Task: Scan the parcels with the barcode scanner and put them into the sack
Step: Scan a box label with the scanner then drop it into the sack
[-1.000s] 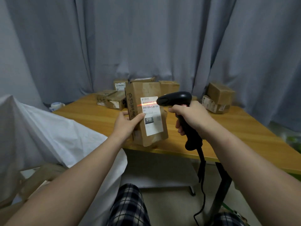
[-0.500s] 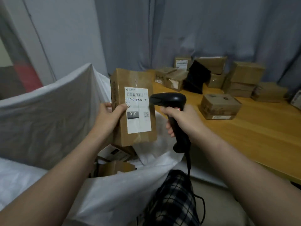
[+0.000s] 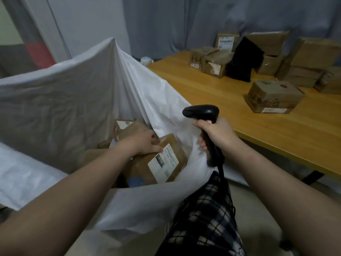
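Beside table [image 3: 239, 111], sack [image 3: 55, 100] holds boxes [image 3: 123, 126]; left grip [image 3: 144, 143] grasps parcel [image 3: 166, 163], right grip [image 3: 215, 133] scanner [image 3: 201, 111].

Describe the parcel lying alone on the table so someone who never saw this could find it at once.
Start at the wooden table on the right. A heap of cartons crowds its far edge; one flat brown parcel lies in front of it, nearer the person. It alone touches no neighbour, and a white label strip shows on its near side.

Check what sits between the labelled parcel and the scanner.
Head view: only the white wall of the sack. The labelled parcel, held by the left hand, is inside it; the scanner, gripped by the right hand, is outside.
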